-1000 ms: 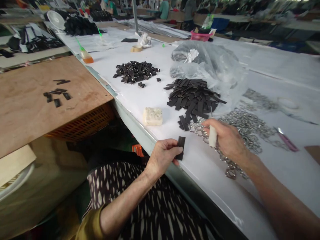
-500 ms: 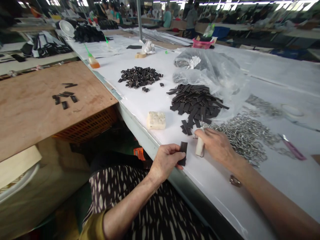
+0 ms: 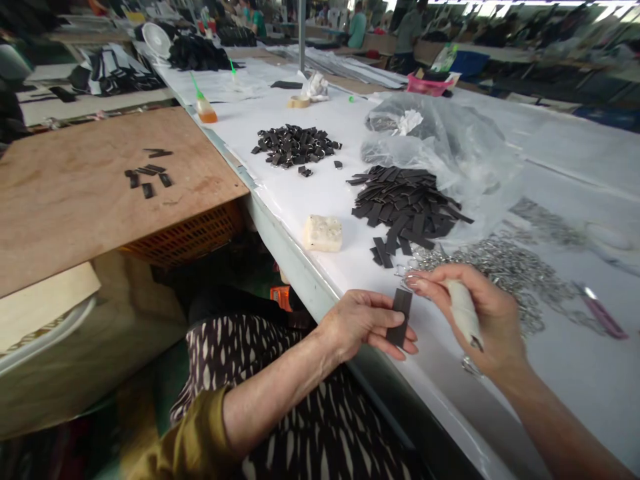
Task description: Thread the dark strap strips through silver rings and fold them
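Note:
My left hand [image 3: 367, 323] holds a dark flat strip [image 3: 400, 317] between thumb and fingers over the table's near edge. In my right hand [image 3: 480, 307] lies a tool with a whitish wrapped handle [image 3: 464, 312]; its fingertips pinch at a metal ring beside the heap of metal rings [image 3: 515, 267]. Beyond the hands lies a pile of dark strips [image 3: 400, 200]. A smaller pile of dark looped pieces with metal rings [image 3: 295, 145] sits farther back. The off-white block [image 3: 323, 233] rests left of the strips.
A clear plastic bag [image 3: 450, 147] lies behind the strips. Purple-handled snips [image 3: 605, 313] are at the right. A glue bottle [image 3: 206, 109] and a tape roll [image 3: 299, 101] stand farther back. Left is a wooden board [image 3: 75, 193] with several dark pieces. People are in the background.
My right hand has turned over, swinging the tool's handle back into the palm, and its fingertips have reached the rings. My left hand has shifted right with the strip. The view has shifted slightly.

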Tool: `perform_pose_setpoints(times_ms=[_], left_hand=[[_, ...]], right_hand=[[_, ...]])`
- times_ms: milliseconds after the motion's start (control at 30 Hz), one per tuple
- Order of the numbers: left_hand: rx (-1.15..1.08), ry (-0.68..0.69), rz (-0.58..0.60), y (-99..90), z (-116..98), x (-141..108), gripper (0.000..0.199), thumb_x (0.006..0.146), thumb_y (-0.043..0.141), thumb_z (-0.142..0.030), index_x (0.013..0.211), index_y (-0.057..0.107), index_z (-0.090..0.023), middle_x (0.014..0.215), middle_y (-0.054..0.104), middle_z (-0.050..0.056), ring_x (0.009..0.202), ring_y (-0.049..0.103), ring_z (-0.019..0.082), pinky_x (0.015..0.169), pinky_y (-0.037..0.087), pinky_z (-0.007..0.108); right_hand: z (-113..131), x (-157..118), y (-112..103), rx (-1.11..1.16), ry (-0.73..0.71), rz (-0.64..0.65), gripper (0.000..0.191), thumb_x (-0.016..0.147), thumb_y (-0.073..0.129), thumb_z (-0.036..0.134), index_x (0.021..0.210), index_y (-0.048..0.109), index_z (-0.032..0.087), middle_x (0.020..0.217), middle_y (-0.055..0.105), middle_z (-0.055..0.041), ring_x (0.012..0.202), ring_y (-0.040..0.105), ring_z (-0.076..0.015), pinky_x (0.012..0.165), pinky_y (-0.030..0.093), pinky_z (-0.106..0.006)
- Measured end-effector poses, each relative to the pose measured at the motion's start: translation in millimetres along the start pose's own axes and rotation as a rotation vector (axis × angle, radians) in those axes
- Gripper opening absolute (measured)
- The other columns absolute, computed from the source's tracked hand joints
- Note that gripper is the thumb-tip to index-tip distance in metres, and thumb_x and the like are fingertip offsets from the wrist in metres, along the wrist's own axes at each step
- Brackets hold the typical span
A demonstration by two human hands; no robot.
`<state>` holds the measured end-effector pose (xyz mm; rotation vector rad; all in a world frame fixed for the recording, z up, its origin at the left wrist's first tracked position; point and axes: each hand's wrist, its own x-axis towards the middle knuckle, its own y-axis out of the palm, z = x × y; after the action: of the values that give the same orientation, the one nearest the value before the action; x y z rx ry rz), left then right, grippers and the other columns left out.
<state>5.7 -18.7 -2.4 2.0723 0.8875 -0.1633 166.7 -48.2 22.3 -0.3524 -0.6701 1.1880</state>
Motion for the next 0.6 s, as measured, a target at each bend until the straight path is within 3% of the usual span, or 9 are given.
perform_pose_setpoints(times_ms=[133,367,600], left_hand=[[0.03,0.046,-0.047,-0.1,1.5,-1.3,0.02,0.062,0.065,-0.023,0.075,0.061,-0.009,0.065,0.063,0.007,0.055,0.063,0.016,0.049,0.05,0.025],[0.305,0.211,-0.304,9.1,8.6,3.8,0.012,0.07,0.051,-0.018,0.074,0.061,-0.012,0.065,0.059,0.003,0.055,0.056,0.011,0.049,0.045,0.021],[0.731,0.446,-0.441,4.0,19.8,8.2,0.019,0.078,0.043,-0.022,0.069,0.06,-0.018,0.062,0.056,0.0,0.057,0.051,0.011,0.053,0.038,0.021]], right_hand=[[9.3,-4.6,0.1,0.029,0.025,0.009,0.011,0.075,0.065,0.03,0.081,0.058,0.025,0.088,0.07,-0.0008,0.081,0.066,-0.0181,0.069,0.053,-0.03],[24.5,-1.5,0.5,0.044,0.15,-0.029,0.011,0.073,0.066,0.032,0.073,0.057,0.025,0.08,0.068,0.0023,0.081,0.065,-0.0165,0.069,0.05,-0.027],[31.0,0.2,3.0,0.044,0.173,-0.027,0.015,0.073,0.065,0.034,0.069,0.055,0.025,0.074,0.063,0.0021,0.075,0.06,-0.0168,0.067,0.045,-0.029]])
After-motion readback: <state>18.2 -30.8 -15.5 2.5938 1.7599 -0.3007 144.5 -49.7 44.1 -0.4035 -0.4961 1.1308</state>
